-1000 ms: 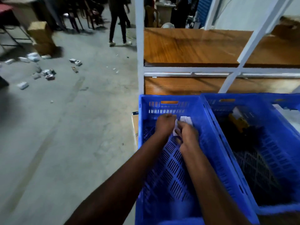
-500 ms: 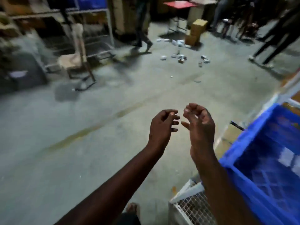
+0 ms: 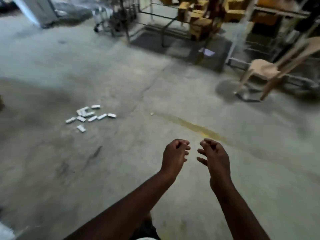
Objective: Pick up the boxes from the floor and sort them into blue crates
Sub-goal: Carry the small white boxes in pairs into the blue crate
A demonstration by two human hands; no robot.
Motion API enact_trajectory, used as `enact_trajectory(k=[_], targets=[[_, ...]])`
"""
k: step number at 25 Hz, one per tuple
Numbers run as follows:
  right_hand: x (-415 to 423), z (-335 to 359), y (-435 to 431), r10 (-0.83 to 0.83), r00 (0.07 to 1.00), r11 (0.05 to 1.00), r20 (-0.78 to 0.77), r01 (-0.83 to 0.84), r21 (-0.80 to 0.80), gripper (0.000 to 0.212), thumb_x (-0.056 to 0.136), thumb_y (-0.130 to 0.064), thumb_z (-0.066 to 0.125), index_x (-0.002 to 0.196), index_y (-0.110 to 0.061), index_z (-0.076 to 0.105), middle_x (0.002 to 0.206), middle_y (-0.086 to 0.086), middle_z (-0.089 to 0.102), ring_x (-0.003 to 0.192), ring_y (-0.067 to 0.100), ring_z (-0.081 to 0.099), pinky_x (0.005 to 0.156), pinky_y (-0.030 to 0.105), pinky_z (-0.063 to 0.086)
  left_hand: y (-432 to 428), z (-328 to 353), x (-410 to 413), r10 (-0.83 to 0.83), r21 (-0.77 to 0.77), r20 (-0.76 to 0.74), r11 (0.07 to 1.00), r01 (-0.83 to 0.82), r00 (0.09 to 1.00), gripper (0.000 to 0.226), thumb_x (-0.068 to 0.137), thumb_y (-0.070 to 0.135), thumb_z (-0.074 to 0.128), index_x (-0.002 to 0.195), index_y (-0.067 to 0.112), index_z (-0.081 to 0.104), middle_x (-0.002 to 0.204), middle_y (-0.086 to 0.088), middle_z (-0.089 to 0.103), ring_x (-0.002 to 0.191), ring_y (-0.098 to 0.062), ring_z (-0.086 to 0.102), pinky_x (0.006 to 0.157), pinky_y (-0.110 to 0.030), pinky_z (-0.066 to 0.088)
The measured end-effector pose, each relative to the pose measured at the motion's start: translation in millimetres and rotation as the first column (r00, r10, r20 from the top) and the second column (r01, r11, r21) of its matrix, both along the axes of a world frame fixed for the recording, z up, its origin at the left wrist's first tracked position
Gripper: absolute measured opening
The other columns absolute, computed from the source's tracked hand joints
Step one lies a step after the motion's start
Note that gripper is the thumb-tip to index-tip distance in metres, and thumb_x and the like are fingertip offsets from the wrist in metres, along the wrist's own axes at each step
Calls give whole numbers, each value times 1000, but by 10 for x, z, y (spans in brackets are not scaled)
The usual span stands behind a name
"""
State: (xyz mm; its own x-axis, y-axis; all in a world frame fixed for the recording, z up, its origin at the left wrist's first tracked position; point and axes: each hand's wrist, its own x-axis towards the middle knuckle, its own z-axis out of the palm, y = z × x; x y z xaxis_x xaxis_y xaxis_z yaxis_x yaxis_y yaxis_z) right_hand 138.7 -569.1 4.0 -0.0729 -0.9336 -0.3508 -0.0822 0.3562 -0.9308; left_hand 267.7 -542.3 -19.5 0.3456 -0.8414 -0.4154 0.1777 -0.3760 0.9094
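Left hand [image 3: 174, 155] and right hand [image 3: 214, 157] empty, fingers loosely curled, held over bare floor [image 3: 155, 94]. Boxes [image 3: 89, 116] scattered far left. No crates in view. Risk: small boxes slipping if too many grabbed together.

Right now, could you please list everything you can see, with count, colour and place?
boxes: about a dozen, white, scattered in a loose cluster on the floor, left of centre
floor: one, grey concrete, with a faded yellow line right of centre
chair: one, beige plastic, right side, tilted
paper: one, pale sheet, on the floor under the rack
rack: one, dark metal frame, top centre, blurred
cartons: several, brown, stacked top centre
left hand: one, empty, fingers curled, lower centre
right hand: one, empty, fingers curled, beside the left, apart
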Motion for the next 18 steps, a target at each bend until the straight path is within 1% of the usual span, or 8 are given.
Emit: enact_trajectory(k=[2,5,8,10,14,16,18], targets=[[763,-75,-278,121,992,993,19,-122,10,22,99,-29,69,120,-24,69,115,-1,76,100,18,77,80,40,64,-132,-36,775,109,37,23,993,-109,994,20,103,19,57,110,15,76,102,-3,80,89,-17,73,74,-33,58],[1786,-205,-539,303,952,952,37,-304,40,25,98,-28,69,123,-23,69,114,1,77,98,19,78,83,43,65,-207,-118,1796,267,73,38,960,-269,963,19,102,16,59,111,14,76,104,-5,80,93,-20,75,76,-35,59],[2582,-329,-707,432,901,898,34,-433,82,26,98,-27,69,124,-24,67,111,3,78,98,20,77,85,45,65,-236,-214,2537,388,92,45,916,-391,920,16,98,12,65,109,13,77,105,-9,80,90,-18,72,77,-36,59],[2992,-405,-814,497,867,862,35,-498,92,28,99,-27,68,127,-24,65,111,4,77,99,21,77,85,45,65,-273,-327,2894,456,99,61,883,-460,888,14,96,11,68,106,15,78,104,-10,79,90,-19,73,77,-38,61],[4020,-561,-1187,615,787,780,56,-617,107,33,98,-24,68,130,-23,61,111,6,76,99,23,76,82,41,64,-450,-486,3730,561,129,118,809,-573,819,14,96,14,71,106,19,78,104,-4,79,99,-24,76,77,-38,62],[4557,-609,-1392,675,735,727,62,-677,119,34,97,-23,68,130,-22,60,112,7,76,97,22,76,80,40,64,-554,-517,4146,609,141,177,762,-632,773,14,95,16,72,106,21,78,103,0,79,98,-22,76,81,-38,62],[5083,-664,-1600,725,687,677,49,-724,133,35,96,-23,69,130,-22,61,111,7,75,95,22,76,79,40,64,-657,-545,4568,649,153,232,711,-686,725,14,94,18,73,107,22,79,102,4,78,97,-19,76,85,-43,63]])
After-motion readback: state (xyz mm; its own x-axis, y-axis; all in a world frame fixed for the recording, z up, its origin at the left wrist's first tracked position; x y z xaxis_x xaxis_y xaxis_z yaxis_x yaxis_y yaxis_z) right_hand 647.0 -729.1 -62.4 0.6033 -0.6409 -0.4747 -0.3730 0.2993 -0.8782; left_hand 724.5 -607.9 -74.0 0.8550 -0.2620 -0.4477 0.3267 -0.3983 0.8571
